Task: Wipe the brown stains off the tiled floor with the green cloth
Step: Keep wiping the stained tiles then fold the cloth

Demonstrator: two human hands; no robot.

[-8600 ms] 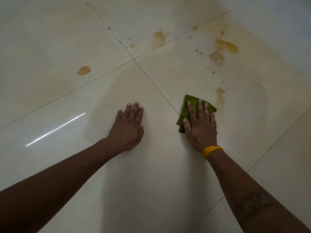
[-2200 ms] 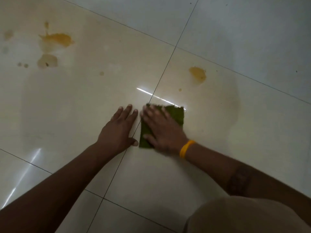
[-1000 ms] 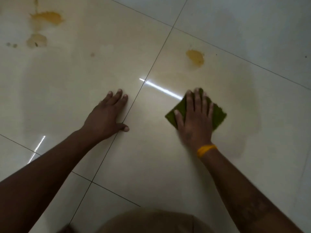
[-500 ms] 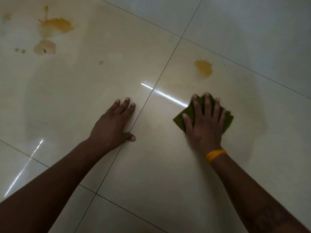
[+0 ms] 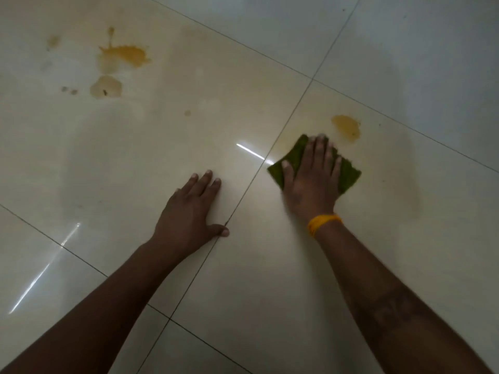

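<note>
Glossy cream tiled floor (image 5: 189,147) with thin dark grout lines fills the frame, streaked by light glare. I see my right hand (image 5: 313,182) right of centre, fingers straight and spread, pressing flat on the green cloth (image 5: 348,176), a square, rough-textured pad lying flat. A rounded brown stain (image 5: 347,128) sits just beyond the cloth, not touching it. At upper left, a splattered orange-brown stain (image 5: 125,55) and a paler blotch (image 5: 105,87) below it. My left hand (image 5: 189,214) lies flat on the tile at centre, fingers straight, holding nothing. Yellow wristband (image 5: 322,222) on my right wrist.
</note>
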